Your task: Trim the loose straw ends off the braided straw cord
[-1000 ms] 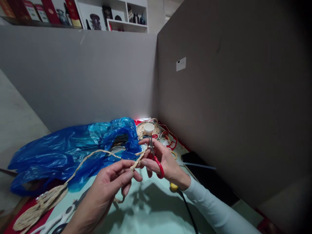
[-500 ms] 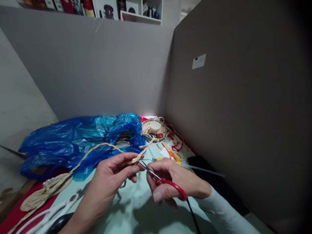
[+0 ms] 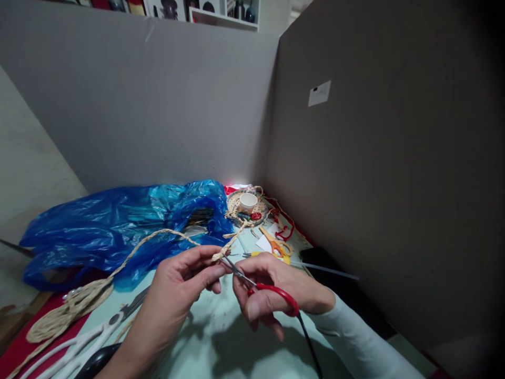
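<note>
My left hand (image 3: 189, 281) pinches a pale braided straw cord (image 3: 228, 249) between thumb and fingers, just above the table. In my right hand (image 3: 276, 287) is a pair of small scissors (image 3: 272, 288) with red handles and thin metal blades. Their tips reach the cord close to my left fingertips; whether they touch the strands I cannot tell. A long braided length (image 3: 144, 245) runs from behind my left hand to a coil of the same cord (image 3: 67, 313) at the left.
White-handled scissors (image 3: 94, 331) lie at lower left. A blue plastic bag (image 3: 118, 221) covers the back left. Farther back, a paper cup (image 3: 248, 202) stands on a woven round piece (image 3: 232, 202). Orange scissors (image 3: 276, 245) lie nearby. Grey partitions (image 3: 177, 105) enclose the table.
The view has tilted and shifted slightly. My right thumb and lower fingers have spread a little with the red scissors, while my left hand keeps its pinch on the cord.
</note>
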Tool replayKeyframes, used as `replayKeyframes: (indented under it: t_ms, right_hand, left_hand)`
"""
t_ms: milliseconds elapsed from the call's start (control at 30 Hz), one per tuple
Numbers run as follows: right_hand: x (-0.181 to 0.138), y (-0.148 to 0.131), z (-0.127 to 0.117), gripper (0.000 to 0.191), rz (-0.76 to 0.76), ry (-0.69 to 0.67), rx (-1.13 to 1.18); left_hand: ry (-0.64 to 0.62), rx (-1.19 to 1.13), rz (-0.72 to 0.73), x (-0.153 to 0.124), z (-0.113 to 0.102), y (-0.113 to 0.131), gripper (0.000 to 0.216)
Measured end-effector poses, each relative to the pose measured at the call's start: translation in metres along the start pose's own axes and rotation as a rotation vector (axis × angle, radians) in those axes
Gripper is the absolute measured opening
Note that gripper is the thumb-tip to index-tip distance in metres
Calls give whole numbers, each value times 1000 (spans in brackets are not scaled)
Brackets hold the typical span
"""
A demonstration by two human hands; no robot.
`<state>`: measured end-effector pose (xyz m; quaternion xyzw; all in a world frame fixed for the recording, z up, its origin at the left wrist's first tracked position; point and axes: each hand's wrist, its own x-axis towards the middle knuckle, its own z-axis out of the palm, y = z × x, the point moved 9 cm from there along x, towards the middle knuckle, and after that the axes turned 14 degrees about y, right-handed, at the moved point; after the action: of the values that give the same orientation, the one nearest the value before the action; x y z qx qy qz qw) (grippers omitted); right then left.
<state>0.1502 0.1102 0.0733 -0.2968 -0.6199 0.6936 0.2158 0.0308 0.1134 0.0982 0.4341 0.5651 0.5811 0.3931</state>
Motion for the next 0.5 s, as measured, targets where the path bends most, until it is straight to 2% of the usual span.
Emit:
replayKeyframes:
  t_ms: [100, 267, 500]
  right_hand:
    - [1, 1, 1, 31, -6, -6, 50]
    - [3, 6, 8, 32, -7, -97, 200]
    - [4, 4, 8, 34, -15, -71, 189]
  left_hand:
    - [6, -4, 0, -1, 0, 2, 14]
    - [44, -2, 6, -1, -3, 3, 14]
    - [47, -14, 13, -1, -2, 0, 11]
